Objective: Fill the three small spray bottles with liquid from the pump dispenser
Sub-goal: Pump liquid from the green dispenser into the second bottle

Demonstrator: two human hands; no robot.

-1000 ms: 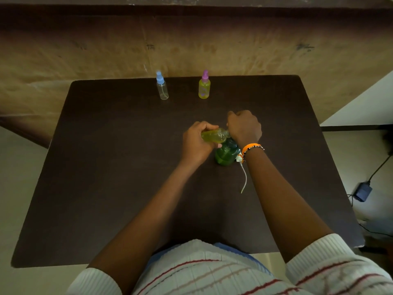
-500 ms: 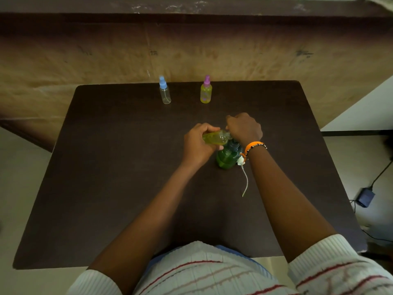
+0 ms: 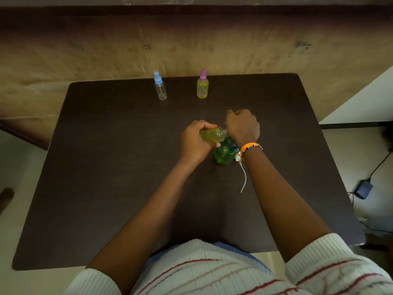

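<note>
little has shifted since the earlier frames: the left hand (image 3: 194, 141) still has its fingers wrapped round the tilted, yellow-filled bottle (image 3: 213, 135) at the green pump dispenser (image 3: 225, 152), the right hand (image 3: 242, 126) fisted on its pump. beyond the fingers, the purple-capped bottle (image 3: 202, 87) looks full, the blue-capped bottle (image 3: 160, 88) empty. no readable writing.

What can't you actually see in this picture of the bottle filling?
- Pump dispenser, head view: its pump head and spout are covered by the right hand.
- Tilted spray bottle: its base sits inside the left hand, its mouth behind the right hand, so any flow of liquid is hidden.
- White spray cap with its tube: partly hidden by the right wrist.
- Blue-capped bottle: looks clear; too small to rule out a little liquid.
</note>
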